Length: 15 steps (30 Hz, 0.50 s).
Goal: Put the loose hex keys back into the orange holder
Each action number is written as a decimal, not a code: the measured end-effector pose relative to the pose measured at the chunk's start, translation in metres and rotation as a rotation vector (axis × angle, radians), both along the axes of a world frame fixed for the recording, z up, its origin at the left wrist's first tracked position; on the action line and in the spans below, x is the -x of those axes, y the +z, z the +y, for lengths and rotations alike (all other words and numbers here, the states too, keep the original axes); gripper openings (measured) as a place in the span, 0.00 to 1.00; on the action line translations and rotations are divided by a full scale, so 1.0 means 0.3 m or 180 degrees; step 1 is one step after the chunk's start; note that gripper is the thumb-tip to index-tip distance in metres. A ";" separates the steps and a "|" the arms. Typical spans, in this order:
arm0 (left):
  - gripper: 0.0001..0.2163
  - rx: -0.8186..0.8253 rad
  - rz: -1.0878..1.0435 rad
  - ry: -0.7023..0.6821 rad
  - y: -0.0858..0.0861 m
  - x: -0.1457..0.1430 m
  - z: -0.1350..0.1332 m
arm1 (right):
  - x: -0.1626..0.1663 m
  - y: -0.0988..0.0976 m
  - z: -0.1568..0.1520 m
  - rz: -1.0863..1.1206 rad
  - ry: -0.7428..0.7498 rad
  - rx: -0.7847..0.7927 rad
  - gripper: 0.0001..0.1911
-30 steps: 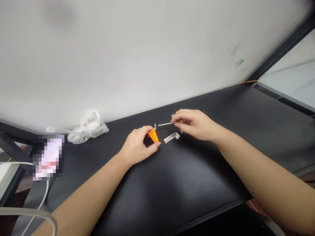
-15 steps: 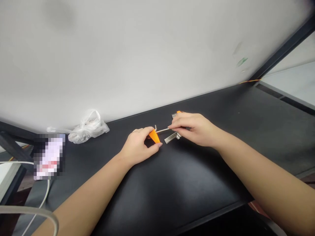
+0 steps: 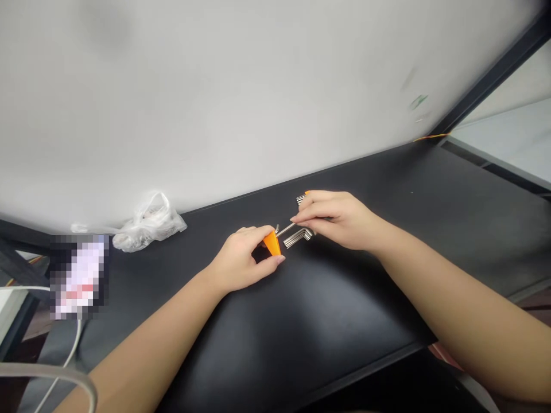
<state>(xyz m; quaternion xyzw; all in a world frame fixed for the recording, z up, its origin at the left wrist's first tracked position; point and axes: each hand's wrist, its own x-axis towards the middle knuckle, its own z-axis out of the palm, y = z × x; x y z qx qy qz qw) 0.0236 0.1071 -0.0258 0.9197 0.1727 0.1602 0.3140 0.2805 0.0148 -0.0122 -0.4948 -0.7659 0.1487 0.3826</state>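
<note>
My left hand (image 3: pixel 241 258) pinches an orange hex key holder (image 3: pixel 272 243) between thumb and fingers, just above the black tabletop. A silver hex key (image 3: pixel 286 229) reaches from the holder to my right hand (image 3: pixel 338 219), whose fingertips are closed on its far end. Its short bent end shows beside the holder. Several loose hex keys (image 3: pixel 300 237) lie side by side on the table, under and in front of my right hand. Behind that hand, partly hidden by its fingers, sits another row of hex keys (image 3: pixel 300 199) with a bit of orange.
A clear plastic bag (image 3: pixel 148 225) lies against the white wall at the left. Nearer on that side are a blurred-out, phone-like device (image 3: pixel 80 275) and a white cable (image 3: pixel 74 344). A black frame post (image 3: pixel 486 80) rises at the right.
The hex key has tilted more steeply, and its bent end has swung down close to the holder. Both hands keep their grips; the whole view has shifted slightly.
</note>
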 end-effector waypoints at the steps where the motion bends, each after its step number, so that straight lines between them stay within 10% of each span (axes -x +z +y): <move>1: 0.11 0.0015 0.0007 -0.0017 0.005 -0.002 -0.003 | 0.005 0.002 -0.002 -0.0042 -0.0026 -0.0025 0.10; 15: 0.15 -0.0087 -0.0053 0.0094 0.002 -0.011 -0.014 | 0.072 -0.041 0.023 -0.0508 0.0021 -0.0087 0.06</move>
